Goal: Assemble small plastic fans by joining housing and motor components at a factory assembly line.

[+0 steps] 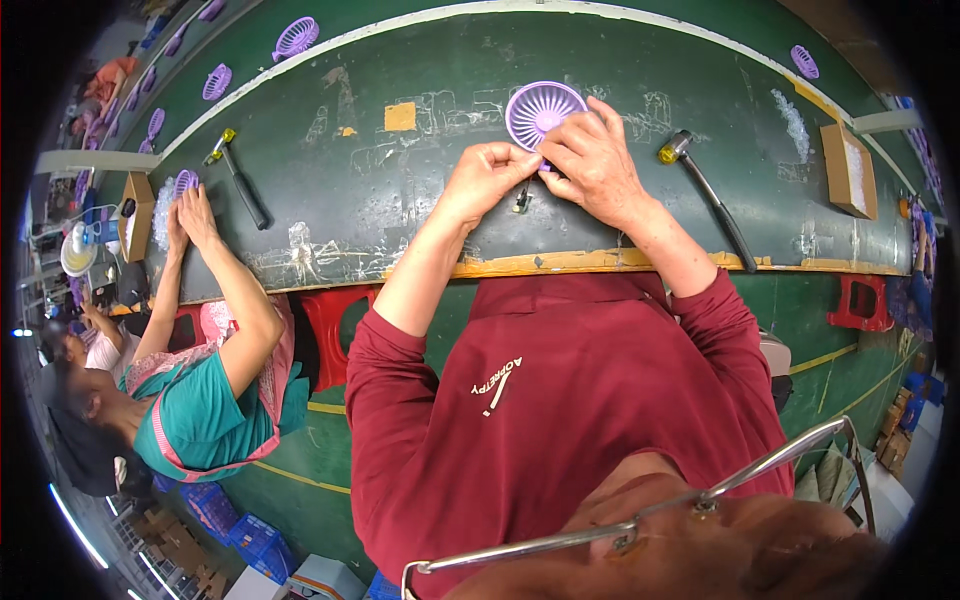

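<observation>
A round lilac fan grille (541, 109) with thin radial spokes and a small solid hub is seen lying flat on the dark green workbench (420, 200), just beyond the fingertips of both hands. Its near edge is overlapped by the right hand (598, 165), whose fingers are curled and pinched at the rim. The left hand (487, 177) is closed beside it, fingertips pressed together on something too small to be made out, touching the right thumb. A small dark part (521, 200) is seen on the bench just near the hands. To the right, a yellow-headed hammer (705, 192) is laid with its handle toward the near edge. Far right, a cardboard box (849, 170) is placed. To the left, a second hammer (236, 176) lies, and a neighbouring person's hands (188, 215) are held on another lilac grille (185, 182).
</observation>
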Demonstrator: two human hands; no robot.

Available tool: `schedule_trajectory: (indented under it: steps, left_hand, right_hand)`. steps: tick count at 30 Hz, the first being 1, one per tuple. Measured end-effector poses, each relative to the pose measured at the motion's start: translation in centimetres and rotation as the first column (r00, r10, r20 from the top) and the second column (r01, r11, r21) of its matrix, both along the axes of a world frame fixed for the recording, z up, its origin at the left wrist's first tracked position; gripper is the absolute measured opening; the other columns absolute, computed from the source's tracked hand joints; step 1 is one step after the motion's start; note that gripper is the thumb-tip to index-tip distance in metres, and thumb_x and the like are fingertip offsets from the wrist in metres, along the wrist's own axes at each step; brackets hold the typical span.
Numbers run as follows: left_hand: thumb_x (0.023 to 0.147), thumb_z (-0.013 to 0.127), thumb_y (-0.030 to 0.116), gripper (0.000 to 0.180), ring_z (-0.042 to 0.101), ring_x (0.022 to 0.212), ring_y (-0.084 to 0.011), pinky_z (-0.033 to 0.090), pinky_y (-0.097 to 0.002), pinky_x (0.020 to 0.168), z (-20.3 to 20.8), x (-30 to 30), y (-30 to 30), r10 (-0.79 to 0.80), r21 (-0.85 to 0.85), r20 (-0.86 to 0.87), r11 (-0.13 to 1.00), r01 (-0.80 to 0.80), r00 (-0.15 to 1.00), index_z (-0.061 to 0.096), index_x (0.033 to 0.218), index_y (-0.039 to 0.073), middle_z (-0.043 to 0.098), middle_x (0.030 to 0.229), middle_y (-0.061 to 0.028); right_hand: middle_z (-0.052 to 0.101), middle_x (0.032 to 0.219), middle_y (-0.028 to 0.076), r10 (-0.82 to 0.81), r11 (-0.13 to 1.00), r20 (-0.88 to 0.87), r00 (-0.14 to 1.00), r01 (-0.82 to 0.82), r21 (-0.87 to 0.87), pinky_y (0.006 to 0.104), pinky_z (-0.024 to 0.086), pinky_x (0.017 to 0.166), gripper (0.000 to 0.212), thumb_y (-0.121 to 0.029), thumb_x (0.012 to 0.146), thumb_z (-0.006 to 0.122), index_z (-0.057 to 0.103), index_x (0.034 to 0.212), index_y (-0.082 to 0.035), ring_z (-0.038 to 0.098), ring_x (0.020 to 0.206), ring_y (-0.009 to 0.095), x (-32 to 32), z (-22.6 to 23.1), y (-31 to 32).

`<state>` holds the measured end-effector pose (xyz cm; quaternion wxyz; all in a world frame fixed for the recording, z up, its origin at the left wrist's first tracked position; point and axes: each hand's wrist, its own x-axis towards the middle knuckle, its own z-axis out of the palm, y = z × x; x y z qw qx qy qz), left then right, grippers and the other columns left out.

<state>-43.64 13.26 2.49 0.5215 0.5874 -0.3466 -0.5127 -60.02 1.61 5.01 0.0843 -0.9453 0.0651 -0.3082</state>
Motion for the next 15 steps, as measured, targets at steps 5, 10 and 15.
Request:
schedule_trajectory:
  steps: [5, 10, 15]
  left_hand:
    - [0.095, 0.069, 0.019, 0.012, 0.041, 0.059, 0.0002, 0.029, -0.0185, 0.053, -1.2, -0.9, -0.1, 0.059, -0.090, -0.385, 0.991, -0.101, 0.921, 0.071, 0.096, 0.007, 0.066, 0.082, 0.0044]
    - [0.097, 0.066, 0.017, 0.011, 0.039, 0.058, -0.0002, 0.029, -0.0185, 0.053, -1.1, -3.4, -1.0, 0.025, -0.192, -0.546, 0.969, -0.154, 0.837, 0.070, 0.099, 0.008, 0.064, 0.081, 0.0055]
    - [0.098, 0.064, 0.018, 0.012, 0.035, 0.058, -0.0012, 0.028, -0.0191, 0.053, -0.5, -4.8, -1.6, 0.154, -0.131, -0.555, 0.954, -0.269, 0.817, 0.067, 0.098, 0.006, 0.056, 0.074, 0.0068]
  right_hand:
    - [0.064, 0.112, 0.009, -0.196, 0.980, 0.176, 0.965, 0.186, 0.074, 0.0466, 0.038, 0.106, 0.043, -0.021, 0.066, 0.083, 0.064, 0.103, -0.008, 0.058, 0.113, 0.027, -0.8, 2.4, 0.7]
    - [0.068, 0.094, 0.008, -0.227, 0.723, 0.133, 0.965, 0.076, 0.687, 0.0378, 0.051, 0.082, 0.050, -0.017, 0.077, 0.081, 0.054, 0.118, -0.007, 0.067, 0.082, 0.026, -1.7, -1.5, 2.3]
    - [0.064, 0.082, 0.005, -0.251, 0.877, 0.141, 0.958, 0.163, 0.452, 0.0366, 0.048, 0.071, 0.031, -0.008, 0.079, 0.073, 0.062, 0.108, -0.007, 0.063, 0.076, 0.023, -1.8, -1.6, 2.0]
